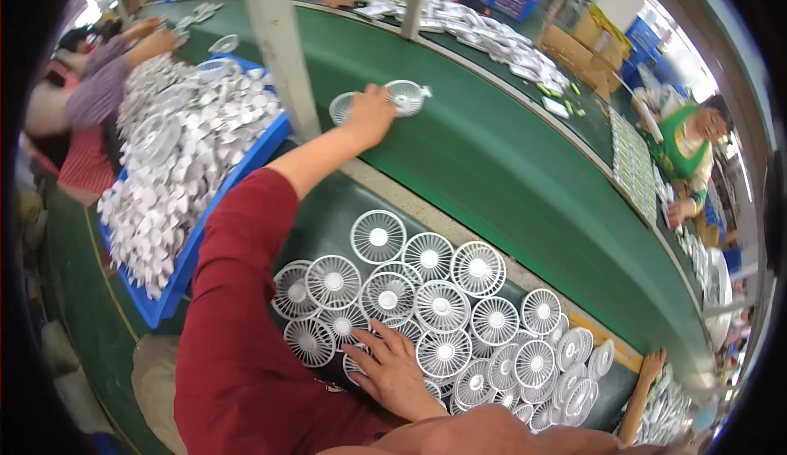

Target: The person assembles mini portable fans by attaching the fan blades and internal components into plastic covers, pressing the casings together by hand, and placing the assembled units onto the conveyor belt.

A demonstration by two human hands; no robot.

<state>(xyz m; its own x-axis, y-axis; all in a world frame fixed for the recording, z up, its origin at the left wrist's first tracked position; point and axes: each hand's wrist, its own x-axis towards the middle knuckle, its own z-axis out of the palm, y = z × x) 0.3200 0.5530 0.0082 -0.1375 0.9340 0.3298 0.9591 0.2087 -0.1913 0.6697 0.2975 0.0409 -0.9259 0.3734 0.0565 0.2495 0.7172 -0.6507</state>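
Observation:
My left hand (pixel 370 119) reaches over the green conveyor belt, fingers curled down between two white round fan housings. One fan housing (pixel 405 99), with a small tab on its rim, touches the thumb side; the other fan housing (pixel 341 109) is partly covered by the hand. Which of them it grips is hard to make out. Close to my body, my right hand (pixel 397 377) lies palm down with fingers spread, resting on white round fan grilles (pixel 388 293). Many such grilles overlap on a dark work surface (pixel 324 201).
A blue crate (pixel 238 180) heaped with small white parts stands at left. A pale metal post (pixel 283 45) rises beside the conveyor belt (pixel 525 160). Across the belt a worker in green (pixel 693 143) sits by rows of parts. Another person's hand (pixel 652 366) rests at far right.

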